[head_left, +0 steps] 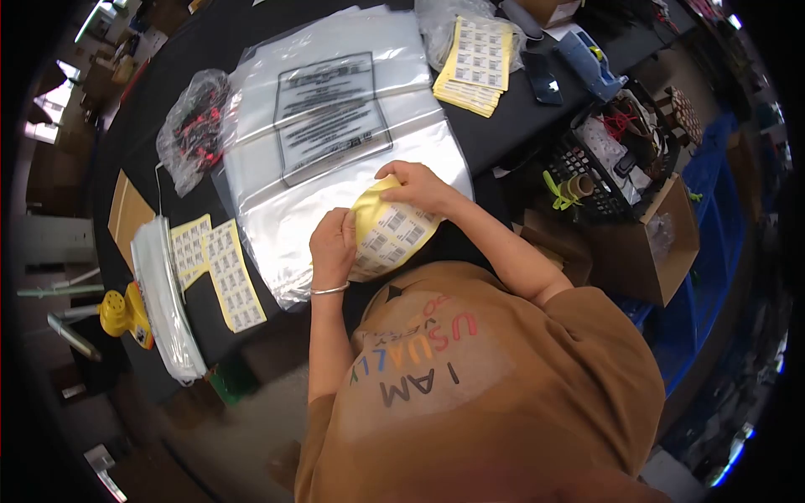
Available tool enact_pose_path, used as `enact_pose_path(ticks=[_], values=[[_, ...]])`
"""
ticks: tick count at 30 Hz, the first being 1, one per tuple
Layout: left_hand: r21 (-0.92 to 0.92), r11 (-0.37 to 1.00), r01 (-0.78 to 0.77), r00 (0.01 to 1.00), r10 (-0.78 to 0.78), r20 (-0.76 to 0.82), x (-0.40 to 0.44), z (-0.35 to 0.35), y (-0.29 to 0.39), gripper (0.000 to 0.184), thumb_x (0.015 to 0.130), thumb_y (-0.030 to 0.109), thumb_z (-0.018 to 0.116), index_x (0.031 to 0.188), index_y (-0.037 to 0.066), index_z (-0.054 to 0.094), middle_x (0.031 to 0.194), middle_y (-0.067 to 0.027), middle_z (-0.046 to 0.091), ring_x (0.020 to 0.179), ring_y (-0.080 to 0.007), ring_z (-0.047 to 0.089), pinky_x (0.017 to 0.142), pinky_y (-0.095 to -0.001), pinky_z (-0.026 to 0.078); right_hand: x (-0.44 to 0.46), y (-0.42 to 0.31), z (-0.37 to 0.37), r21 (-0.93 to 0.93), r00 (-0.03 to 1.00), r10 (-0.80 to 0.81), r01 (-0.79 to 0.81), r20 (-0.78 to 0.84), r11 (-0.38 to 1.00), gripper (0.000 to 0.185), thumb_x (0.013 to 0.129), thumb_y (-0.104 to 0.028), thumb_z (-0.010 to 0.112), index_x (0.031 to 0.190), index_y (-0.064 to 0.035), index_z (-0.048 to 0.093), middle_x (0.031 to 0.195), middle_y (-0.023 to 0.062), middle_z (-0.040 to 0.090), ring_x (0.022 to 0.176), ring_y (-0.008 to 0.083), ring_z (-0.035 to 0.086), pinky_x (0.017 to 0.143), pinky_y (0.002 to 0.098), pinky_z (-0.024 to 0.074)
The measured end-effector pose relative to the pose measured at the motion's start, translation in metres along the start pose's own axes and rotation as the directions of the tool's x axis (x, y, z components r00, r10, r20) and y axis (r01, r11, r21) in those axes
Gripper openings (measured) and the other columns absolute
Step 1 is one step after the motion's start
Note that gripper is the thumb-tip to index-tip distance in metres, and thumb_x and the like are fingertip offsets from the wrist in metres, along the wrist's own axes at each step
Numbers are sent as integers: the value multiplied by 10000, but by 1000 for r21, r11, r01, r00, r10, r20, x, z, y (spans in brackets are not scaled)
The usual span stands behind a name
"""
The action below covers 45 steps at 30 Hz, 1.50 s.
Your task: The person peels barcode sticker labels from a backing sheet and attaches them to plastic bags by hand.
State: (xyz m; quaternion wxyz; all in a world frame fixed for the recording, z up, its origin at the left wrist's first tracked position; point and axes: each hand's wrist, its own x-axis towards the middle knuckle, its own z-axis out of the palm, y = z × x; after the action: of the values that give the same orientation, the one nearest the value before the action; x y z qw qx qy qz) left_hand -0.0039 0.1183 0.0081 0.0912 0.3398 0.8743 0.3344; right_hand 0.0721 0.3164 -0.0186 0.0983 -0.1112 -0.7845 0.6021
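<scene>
Between my two hands is a yellow-backed sheet of barcode labels [394,239], curled at its upper edge. My left hand [334,241], with a bracelet at the wrist, is closed on the sheet's left side. The fingers of my right hand [417,188] pinch its top edge. Under the sheet lies a stack of clear plastic bags [251,168] printed with a black-framed block of text [335,117]. Two more label sheets [235,281] lie on the table to the left of the bags.
A pile of label sheets [480,59] and a phone [543,80] lie at the back right. A blue tape dispenser [589,65] stands nearby. A bag of red and black items [197,130] is on the left. Beside the table are a black basket [599,180] and a cardboard box [646,251].
</scene>
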Motion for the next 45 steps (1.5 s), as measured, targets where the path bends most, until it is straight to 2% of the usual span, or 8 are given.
enact_pose_path(ticks=[1,6,8,11,17,25,35,45], values=[[-39,999,24,999,-23,35,-4,0,2,219,931,224,514,970,36,620,839,-172,634,781,-368,607,684,-397,486,-1,3,-6,283,969,173,-218,175,934,328,797,-122,669,1097,-20,584,927,70,651,832,150,611,738,289,498],[-171,965,197,963,-159,216,-18,-23,-1,337,800,248,684,1045,27,613,917,-168,674,840,-312,656,735,-358,506,2,-7,-32,93,993,119,-121,28,988,333,773,-162,687,1079,-62,599,939,86,632,823,163,613,742,293,498],[-216,943,252,945,-192,264,-19,-24,-5,337,777,221,692,1038,19,624,904,-150,682,810,-252,667,727,-336,512,2,-23,-39,-92,998,-55,52,-28,994,343,777,-151,689,1094,-59,596,943,103,633,842,201,619,759,308,490],[-364,882,298,954,-258,155,-19,-17,1,283,783,152,683,1002,-13,611,820,-70,660,708,-117,604,650,-264,494,8,-41,-27,-730,728,-659,345,-188,589,373,736,-156,720,1086,-72,621,1004,124,632,951,293,587,868,413,428],[-833,419,361,913,-339,225,-27,-5,10,303,819,57,658,1103,-42,625,903,-73,673,755,-95,627,674,-217,513,-19,-55,22,-566,787,-616,495,-29,660,255,723,-93,728,973,-78,680,967,92,640,929,264,590,850,378,433],[-529,829,182,972,-233,-31,-35,-1,10,266,839,182,634,1035,6,675,883,-94,692,766,-125,638,705,-271,510,-25,-50,46,-530,806,-591,496,-12,687,161,698,-46,722,845,-67,660,845,64,622,829,248,586,764,362,441],[-568,810,148,965,-243,-96,-37,-3,10,232,852,183,577,922,-4,696,799,-141,692,699,-220,654,644,-305,504,-25,-45,50,-524,766,-642,559,31,642,144,671,-24,706,753,-77,600,768,45,566,761,248,553,705,363,433],[-446,875,189,967,-246,-73,-36,0,4,273,844,205,542,816,-32,674,595,-103,607,557,-112,544,531,-282,446,-27,-43,49,-495,794,-595,567,119,658,141,671,-13,681,729,-72,566,754,62,539,741,263,537,691,371,422]])
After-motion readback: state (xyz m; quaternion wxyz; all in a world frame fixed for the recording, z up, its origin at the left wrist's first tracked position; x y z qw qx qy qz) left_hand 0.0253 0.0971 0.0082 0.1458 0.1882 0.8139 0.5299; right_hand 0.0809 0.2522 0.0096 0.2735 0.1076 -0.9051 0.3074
